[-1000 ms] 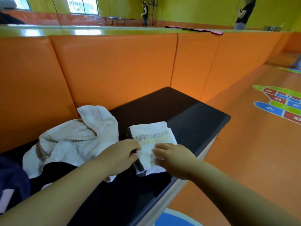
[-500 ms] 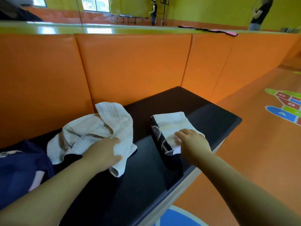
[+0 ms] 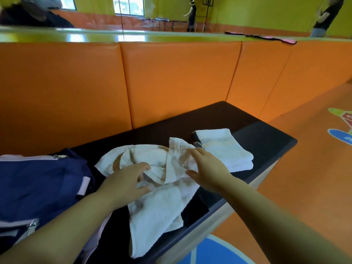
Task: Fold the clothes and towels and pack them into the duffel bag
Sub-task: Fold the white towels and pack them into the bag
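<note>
While 1 towel is finished, most of the job looks to be still ahead. The folded towel (image 3: pixel 224 149) lies as a neat block at the far right of the black tabletop (image 3: pixel 262 136), not yet packed. The crumpled towel (image 3: pixel 158 197) sprawls in the middle, its near end hanging over the front edge. It lies just beside the blue duffel bag (image 3: pixel 38 183) on the left, whose inside is hidden.

The 2 hands are apart. The left hand (image 3: pixel 123 180) grips a bunched fold of the crumpled towel between fingers and thumb. The right hand (image 3: pixel 207 168) is spread open at its raised edge, touching it or nearly so.

Compared with 0.5 s ago, the right hand has left the folded towel and crossed to the crumpled towel, which now lies nearer and more spread out.
</note>
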Demonstrator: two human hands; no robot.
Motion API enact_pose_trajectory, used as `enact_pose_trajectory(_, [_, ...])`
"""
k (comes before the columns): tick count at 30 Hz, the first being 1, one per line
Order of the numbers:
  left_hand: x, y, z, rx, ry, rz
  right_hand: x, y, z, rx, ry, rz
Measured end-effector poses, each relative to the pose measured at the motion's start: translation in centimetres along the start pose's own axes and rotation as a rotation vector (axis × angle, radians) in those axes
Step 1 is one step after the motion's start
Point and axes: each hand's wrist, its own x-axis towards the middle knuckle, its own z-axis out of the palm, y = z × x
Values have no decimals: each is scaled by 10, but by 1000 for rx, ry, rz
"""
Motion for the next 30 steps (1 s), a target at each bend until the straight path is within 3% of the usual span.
enact_pose_trajectory(6, [5,-41,5,328,237,219,26,-5,14,-82,-187,107])
enact_pose_trajectory(9, [11,-54,4,360,206,242,36,-13,21,-95,-205,174])
enact_pose_trajectory(12, [13,-68,-7,219,67,187,38,-19,25,-58,-151,147])
enact_pose_trajectory(15, [10,-79,-15,182,61,186,34,-21,23,51,-28,148])
enact_pose_trajectory(18, [4,-83,-20,-3,151,151,28,-19,9,240,112,186])
enact_pose_trajectory(23, [3,-54,-40,-486,329,-103,16,-15,-31,428,185,257])
enact_pose_trajectory(30, [-10,-26,-111,-514,497,-64,8,-26,-95,476,290,270])
